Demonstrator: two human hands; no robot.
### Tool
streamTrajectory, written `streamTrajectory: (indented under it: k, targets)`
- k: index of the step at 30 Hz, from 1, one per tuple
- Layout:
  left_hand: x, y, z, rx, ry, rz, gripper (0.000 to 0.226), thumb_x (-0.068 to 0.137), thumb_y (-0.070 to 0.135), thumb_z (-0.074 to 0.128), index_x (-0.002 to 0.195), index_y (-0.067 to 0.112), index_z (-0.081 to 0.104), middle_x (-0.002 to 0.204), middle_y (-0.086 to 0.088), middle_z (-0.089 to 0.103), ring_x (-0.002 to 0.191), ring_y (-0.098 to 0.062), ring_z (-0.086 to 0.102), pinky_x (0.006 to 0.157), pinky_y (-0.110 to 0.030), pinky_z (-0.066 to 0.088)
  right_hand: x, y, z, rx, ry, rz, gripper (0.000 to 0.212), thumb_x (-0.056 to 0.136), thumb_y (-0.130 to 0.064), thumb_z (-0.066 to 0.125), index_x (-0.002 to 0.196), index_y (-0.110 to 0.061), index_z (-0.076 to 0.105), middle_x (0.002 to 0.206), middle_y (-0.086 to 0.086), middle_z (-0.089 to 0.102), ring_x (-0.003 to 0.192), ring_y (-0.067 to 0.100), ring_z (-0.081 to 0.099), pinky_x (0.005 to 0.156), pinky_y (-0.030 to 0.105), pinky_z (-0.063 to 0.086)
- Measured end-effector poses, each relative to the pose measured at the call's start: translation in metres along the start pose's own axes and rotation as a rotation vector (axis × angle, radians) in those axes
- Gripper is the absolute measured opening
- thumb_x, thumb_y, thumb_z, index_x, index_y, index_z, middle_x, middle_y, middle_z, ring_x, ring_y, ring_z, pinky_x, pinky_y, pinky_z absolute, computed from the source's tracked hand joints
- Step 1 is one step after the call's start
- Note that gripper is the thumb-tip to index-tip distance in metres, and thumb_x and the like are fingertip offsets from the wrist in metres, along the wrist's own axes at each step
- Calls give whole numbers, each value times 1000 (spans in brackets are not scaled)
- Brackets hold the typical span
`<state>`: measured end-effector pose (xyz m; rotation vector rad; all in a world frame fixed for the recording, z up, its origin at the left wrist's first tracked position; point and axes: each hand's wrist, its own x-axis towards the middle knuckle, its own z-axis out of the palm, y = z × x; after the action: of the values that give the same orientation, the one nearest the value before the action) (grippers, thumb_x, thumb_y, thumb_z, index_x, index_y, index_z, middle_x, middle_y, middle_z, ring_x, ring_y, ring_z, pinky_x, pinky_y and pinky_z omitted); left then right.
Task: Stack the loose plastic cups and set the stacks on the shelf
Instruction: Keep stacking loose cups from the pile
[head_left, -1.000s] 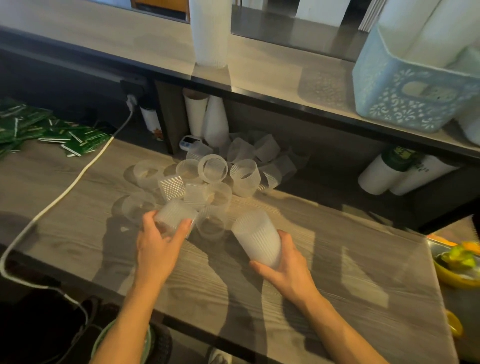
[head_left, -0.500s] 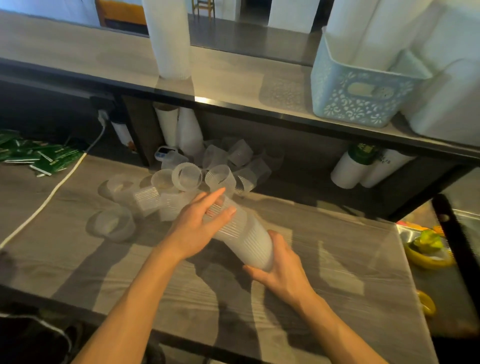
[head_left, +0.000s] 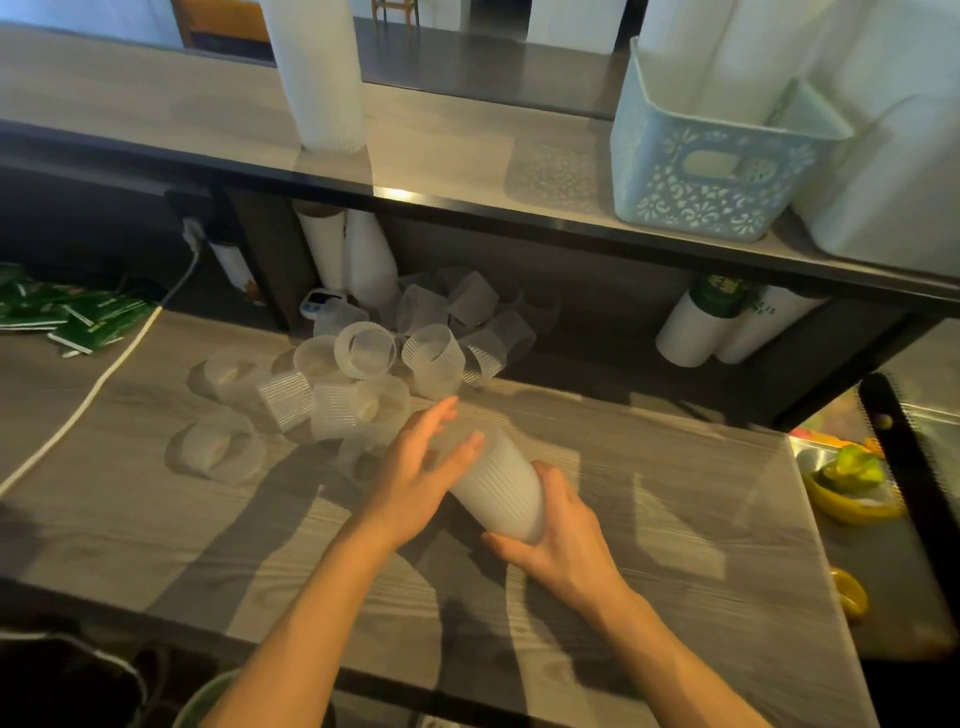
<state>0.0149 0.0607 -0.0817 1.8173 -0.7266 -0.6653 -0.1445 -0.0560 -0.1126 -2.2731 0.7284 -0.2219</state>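
We saw the desk (head_left: 649, 519), then the shelf (head_left: 457, 150) above it with a tall cup column (head_left: 317, 73) and a basket (head_left: 722, 171). Loose cups (head_left: 363, 374) lay heaped mid-desk. The stack (head_left: 498, 488) tilted over the desk — our right hand (head_left: 566, 545) gripped its base, our left hand (head_left: 415, 478) pressed straight fingers (head_left: 467, 452) on top.

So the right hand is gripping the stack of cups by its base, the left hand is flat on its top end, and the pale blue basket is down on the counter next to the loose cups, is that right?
Not quite. The pale blue basket stands on the upper shelf, not on the counter, as the head view shows. The rest holds: the right hand grips the stack of cups by its base, and the left hand lies flat on its top end.
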Motion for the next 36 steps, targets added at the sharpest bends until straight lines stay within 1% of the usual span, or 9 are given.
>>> streamTrajectory:
  k: [4,8,14,20,25,28,31,34,36]
  targets:
    - [-8,-31,-20,71,309,-6,72,76,67,64,134,28,50,123,14,56,115,-4,52,100,-36,46,2,-2,0,-7,-13,15,72,69,-57,75,123,-30,35,114,-8,49,101,15,52,83,39,48]
    - [-14,-70,-32,298,511,-83,69,81,50,70,137,20,46,135,0,46,126,-20,44,105,-44,41,4,-3,3,-11,-27,23,73,68,-59,74,123,-32,33,115,-11,48,102,12,51,84,38,48]
    - [-5,-102,-24,337,462,-296,107,65,55,83,146,8,30,145,-12,34,135,-31,37,108,-45,36,3,-3,11,-22,-68,49,74,71,-59,73,125,-31,32,115,-10,46,100,12,50,82,35,48]
    - [9,-108,-17,224,466,-275,97,66,40,88,144,15,36,134,-13,46,128,-32,43,105,-42,37,2,-2,16,-25,-78,85,74,69,-59,74,123,-31,32,115,-10,47,100,12,50,81,33,47]
    - [0,-101,-20,75,482,-282,75,74,41,82,136,26,43,128,3,58,120,-20,53,96,-36,43,5,-2,15,-16,-80,111,75,69,-59,73,125,-31,32,115,-9,48,100,14,51,81,34,48]
    - [-17,-89,-26,-62,497,-308,79,76,54,75,140,29,37,123,8,55,116,-18,53,93,-34,43,6,-4,13,-14,-81,105,76,69,-59,73,127,-30,32,115,-10,47,100,13,51,82,34,49]
    - [-26,-69,-32,-295,458,-276,86,69,62,76,140,30,40,125,10,59,116,-14,58,96,-32,45,7,-6,12,-33,-92,81,77,70,-60,72,128,-30,31,116,-11,46,100,12,50,82,33,48]
    - [-25,-38,-35,-390,381,-232,73,73,54,77,135,31,47,123,17,59,108,8,57,86,-15,45,10,-8,12,-61,-108,46,79,69,-63,71,129,-31,30,117,-12,45,101,11,49,84,34,47]
    - [-23,-20,-33,-441,331,-209,51,83,34,72,130,31,50,114,23,57,88,25,55,70,-1,42,11,-11,11,-67,-111,31,80,69,-64,71,129,-31,29,117,-11,46,101,12,49,82,34,47]
